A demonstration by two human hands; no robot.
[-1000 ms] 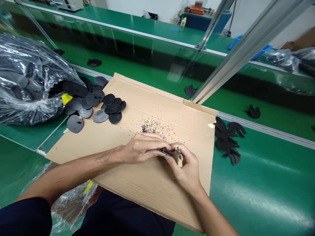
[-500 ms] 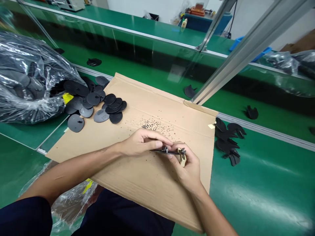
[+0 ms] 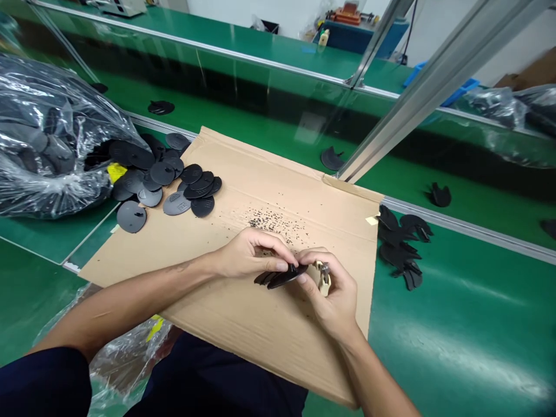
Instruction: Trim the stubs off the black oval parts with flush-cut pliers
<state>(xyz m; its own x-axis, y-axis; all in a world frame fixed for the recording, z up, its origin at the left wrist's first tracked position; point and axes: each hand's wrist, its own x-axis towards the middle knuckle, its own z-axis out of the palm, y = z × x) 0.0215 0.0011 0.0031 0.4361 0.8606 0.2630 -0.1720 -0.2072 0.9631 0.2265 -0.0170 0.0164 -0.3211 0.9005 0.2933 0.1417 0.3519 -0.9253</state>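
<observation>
Over the cardboard sheet (image 3: 243, 313), my left hand (image 3: 247, 255) is closed on a black plastic disc (image 3: 284, 277), thumb and fingertips pinching its upper side. The disc is tilted and a second black edge shows beside it at the left. My right hand (image 3: 332, 289) is closed around small cream-handled nippers (image 3: 324, 279), metal head upward, partly hidden by the palm. Its thumb and index finger also touch the disc's right edge. Many tiny black scraps (image 3: 271, 222) lie on the cardboard just beyond my hands.
Loose black discs (image 3: 202, 184) lie at the cardboard's left, spilling from a clear plastic bag (image 3: 52, 139). At the right, curved black pieces (image 3: 399, 243) are heaped on the green table (image 3: 460, 324). A metal post (image 3: 417, 110) rises behind the cardboard. More black pieces (image 3: 332, 158) lie farther back.
The disc has turned from nearly edge-on to showing its dark face, tilting between my hands. My right hand has shifted slightly right with the nippers, whose head is now away from the disc.
</observation>
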